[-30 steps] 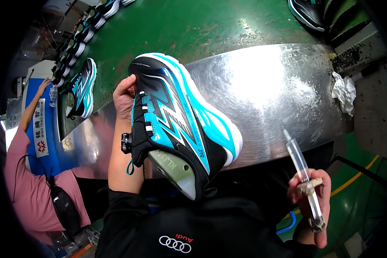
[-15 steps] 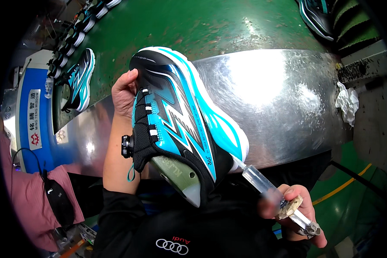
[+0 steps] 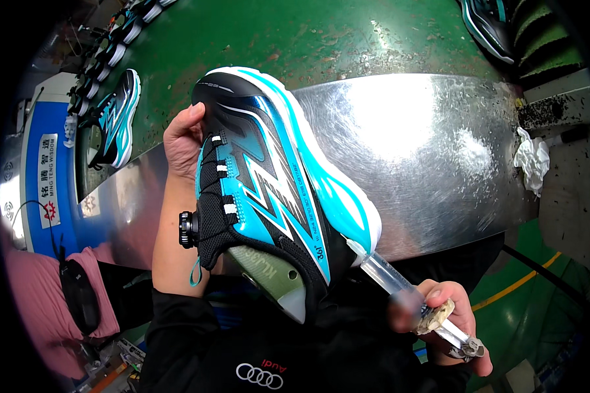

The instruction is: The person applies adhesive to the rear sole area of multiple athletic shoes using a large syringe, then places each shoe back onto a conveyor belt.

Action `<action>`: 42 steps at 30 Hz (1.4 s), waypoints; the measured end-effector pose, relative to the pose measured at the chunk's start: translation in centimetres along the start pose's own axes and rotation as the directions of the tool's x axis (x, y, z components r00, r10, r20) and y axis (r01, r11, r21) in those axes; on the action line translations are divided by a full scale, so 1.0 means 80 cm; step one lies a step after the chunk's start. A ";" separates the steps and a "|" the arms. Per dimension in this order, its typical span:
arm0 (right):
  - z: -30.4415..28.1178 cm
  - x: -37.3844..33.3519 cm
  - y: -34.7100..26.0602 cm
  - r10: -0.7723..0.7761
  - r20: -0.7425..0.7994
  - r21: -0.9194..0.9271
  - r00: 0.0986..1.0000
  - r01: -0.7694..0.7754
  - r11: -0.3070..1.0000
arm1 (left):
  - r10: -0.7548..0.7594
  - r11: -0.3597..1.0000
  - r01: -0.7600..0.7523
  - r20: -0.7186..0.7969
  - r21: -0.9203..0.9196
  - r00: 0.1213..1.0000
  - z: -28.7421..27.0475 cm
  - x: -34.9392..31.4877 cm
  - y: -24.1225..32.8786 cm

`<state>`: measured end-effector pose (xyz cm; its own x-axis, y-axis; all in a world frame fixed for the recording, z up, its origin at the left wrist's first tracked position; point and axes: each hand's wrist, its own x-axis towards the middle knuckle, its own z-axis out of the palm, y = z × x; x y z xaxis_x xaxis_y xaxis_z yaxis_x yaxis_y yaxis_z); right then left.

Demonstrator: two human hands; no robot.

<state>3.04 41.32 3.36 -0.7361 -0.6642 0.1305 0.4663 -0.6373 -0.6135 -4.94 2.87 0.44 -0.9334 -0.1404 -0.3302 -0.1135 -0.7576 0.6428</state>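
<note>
My left hand grips a blue, black and white sports shoe by its toe end, sole turned right, with a green last sticking out of its opening. My right hand is closed around a clear plastic syringe low on the right. The syringe's tip touches the heel edge of the shoe's white sole. A round black dial sits on the shoe's tongue side.
A shiny metal table lies under the shoe, with a green conveyor belt beyond it carrying more shoes. A crumpled white rag lies at the right. A person in a pink sleeve stands at the left.
My right hand has brought the syringe from out at the right up to the shoe's heel. The shoe has stayed held in my left hand, tilting slightly.
</note>
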 end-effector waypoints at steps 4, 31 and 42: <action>0.000 0.000 0.002 -0.040 -0.012 -0.012 0.999 0.040 0.999 | -0.002 1.000 0.002 0.003 0.013 1.000 0.004 -0.001 -0.001; 0.006 -0.008 -0.003 -0.037 -0.079 -0.211 0.996 0.019 0.977 | -0.005 1.000 0.005 0.056 0.014 0.998 -0.007 0.000 0.007; -0.004 -0.034 -0.090 -0.443 -0.007 -0.482 0.896 0.385 0.787 | -0.053 0.997 0.057 0.086 -0.044 0.995 0.015 -0.004 -0.003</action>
<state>1.55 47.85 7.19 -0.8702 -0.3098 0.3832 -0.1533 -0.5688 -0.8080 -5.04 3.87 1.21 -0.9518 -0.0445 -0.3034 -0.1517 -0.7915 0.5920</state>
